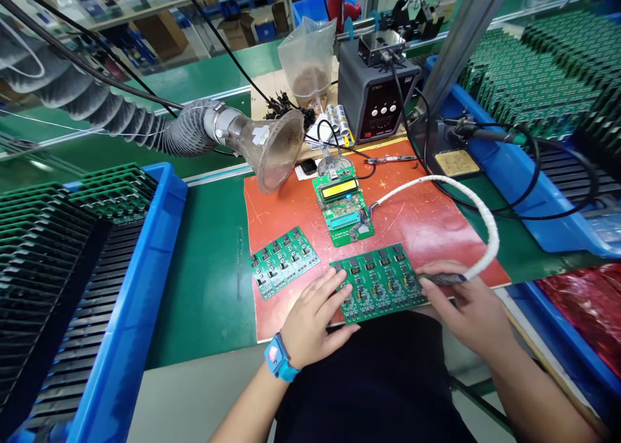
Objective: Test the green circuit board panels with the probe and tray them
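A green circuit board (378, 281) with rows of small two-digit displays lies on the red mat near its front edge. Across its left end rest the spread fingers of my left hand (317, 313), the thumb along the near edge. My right hand (466, 307) pinches a dark probe (441, 279) on a thick white cable (480, 210), its tip at the board's right edge. The cable runs to a green test board (343, 210) with a lit yellow screen, behind the circuit board. A second, similar circuit board (285, 262) lies to the left.
Blue bins with racked boards stand at left (160, 236) and right (524, 171). A fume extraction hose with a funnel (281, 152) reaches over the mat (412, 216). Behind are a soldering station (376, 94), a plastic bag (308, 61) and a soldering iron (490, 134) with looping black cable.
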The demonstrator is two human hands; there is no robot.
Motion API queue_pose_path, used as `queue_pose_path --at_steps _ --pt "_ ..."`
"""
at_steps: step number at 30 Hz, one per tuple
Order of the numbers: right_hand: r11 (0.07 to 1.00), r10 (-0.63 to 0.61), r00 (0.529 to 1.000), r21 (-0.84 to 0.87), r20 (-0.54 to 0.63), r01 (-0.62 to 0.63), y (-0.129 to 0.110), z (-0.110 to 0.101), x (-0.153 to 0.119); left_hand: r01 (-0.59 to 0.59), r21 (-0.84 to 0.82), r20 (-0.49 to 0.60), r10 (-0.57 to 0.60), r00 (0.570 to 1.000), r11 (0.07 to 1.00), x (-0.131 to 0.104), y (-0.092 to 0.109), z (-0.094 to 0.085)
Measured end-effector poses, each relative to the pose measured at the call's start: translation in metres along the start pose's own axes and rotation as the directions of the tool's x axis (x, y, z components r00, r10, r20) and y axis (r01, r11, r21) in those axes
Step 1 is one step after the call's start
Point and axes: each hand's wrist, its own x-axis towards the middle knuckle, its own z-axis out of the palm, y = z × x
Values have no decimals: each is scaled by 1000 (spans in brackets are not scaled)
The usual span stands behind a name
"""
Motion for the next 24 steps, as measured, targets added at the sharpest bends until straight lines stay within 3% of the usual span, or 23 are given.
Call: queue_pose_path --at_steps 11,24 --pt "995 52 998 82 45 -56 4 -6 0 -8 16 -4 8 1000 1000 1 -1 -1" --pt "1000 15 999 13 44 -15 -2 -8 3 -16 32 -19 17 1000 999 2 -1 -1"
